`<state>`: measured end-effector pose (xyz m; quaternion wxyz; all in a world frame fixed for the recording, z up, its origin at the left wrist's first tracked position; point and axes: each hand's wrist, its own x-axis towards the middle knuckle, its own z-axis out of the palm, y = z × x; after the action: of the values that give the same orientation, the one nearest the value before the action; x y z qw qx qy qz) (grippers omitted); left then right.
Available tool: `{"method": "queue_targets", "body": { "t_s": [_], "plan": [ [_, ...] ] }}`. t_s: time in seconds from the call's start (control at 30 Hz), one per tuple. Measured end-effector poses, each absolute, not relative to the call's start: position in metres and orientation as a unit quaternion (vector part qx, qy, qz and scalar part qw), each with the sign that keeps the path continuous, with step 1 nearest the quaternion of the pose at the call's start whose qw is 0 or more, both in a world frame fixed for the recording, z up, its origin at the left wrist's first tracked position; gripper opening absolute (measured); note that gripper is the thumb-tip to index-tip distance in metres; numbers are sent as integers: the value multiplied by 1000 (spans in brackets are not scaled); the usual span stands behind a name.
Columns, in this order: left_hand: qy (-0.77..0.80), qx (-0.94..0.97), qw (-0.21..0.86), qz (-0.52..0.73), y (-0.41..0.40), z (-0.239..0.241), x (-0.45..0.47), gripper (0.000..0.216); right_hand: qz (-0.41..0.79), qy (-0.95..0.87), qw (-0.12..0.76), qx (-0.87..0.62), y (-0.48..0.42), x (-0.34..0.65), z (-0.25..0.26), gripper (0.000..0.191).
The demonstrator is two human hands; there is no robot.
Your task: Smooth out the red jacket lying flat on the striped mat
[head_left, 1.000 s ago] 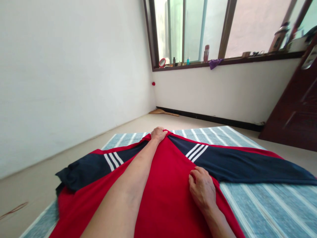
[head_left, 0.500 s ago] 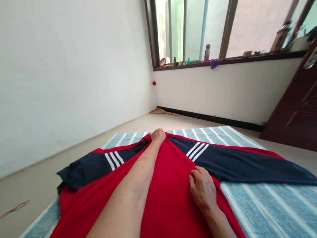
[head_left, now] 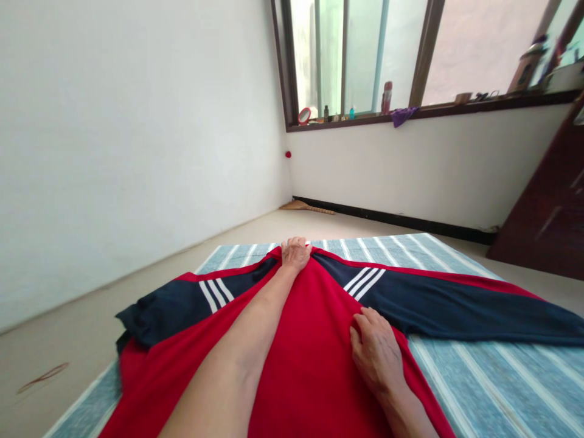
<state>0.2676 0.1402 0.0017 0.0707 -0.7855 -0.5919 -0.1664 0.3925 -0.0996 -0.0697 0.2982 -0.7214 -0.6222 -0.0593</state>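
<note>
A red track top [head_left: 301, 359] with navy sleeves and white stripes lies spread on a striped blue-and-white cloth [head_left: 502, 383]. My left hand [head_left: 295, 252] reaches to its collar at the far edge, with fingers apart and laid over the fabric. Lower and to the right, my right hand [head_left: 376, 350] rests on the red body beside the right sleeve [head_left: 438, 304], fingers loosely bent and apart. The left sleeve [head_left: 168, 304] is bunched at its outer end. My left forearm covers part of the red fabric.
Pale floor surrounds the cloth, with a thin brown loop [head_left: 43, 378] at left. A broom [head_left: 305, 207] lies in the corner by the white wall [head_left: 137, 121]. Bottles and a purple rag [head_left: 404, 116] are on the window ledge. A dark red door [head_left: 547, 201] stands at right.
My left hand has loosened from a closed shape at the collar to flatter, spread fingers. The right hand stays nearly where it was. The whole view has shifted slightly.
</note>
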Motion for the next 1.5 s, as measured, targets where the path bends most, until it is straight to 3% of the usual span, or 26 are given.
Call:
{"method": "queue_targets", "body": {
  "t_s": [0.37, 0.63, 1.2, 1.4, 1.5],
  "plan": [
    [-638, -753, 32, -160, 153, -1, 167, 27, -58, -625, 289, -723, -101, 394, -77, 25],
    [-691, -711, -19, -128, 154, -14, 164, 27, -41, -639, 293, -710, -100, 401, -78, 24],
    [-669, -722, 24, -175, 156, -19, 159, 31, -28, -630, 290, -720, -100, 401, -77, 24],
    [-622, -774, 19, -118, 140, -11, 130, 43, -26, -629, 295, -719, -100, 401, -73, 23],
    [-618, -782, 23, -78, 128, -11, 115, 38, -33, -629, 296, -718, -99, 400, -73, 22]
  ]
}}
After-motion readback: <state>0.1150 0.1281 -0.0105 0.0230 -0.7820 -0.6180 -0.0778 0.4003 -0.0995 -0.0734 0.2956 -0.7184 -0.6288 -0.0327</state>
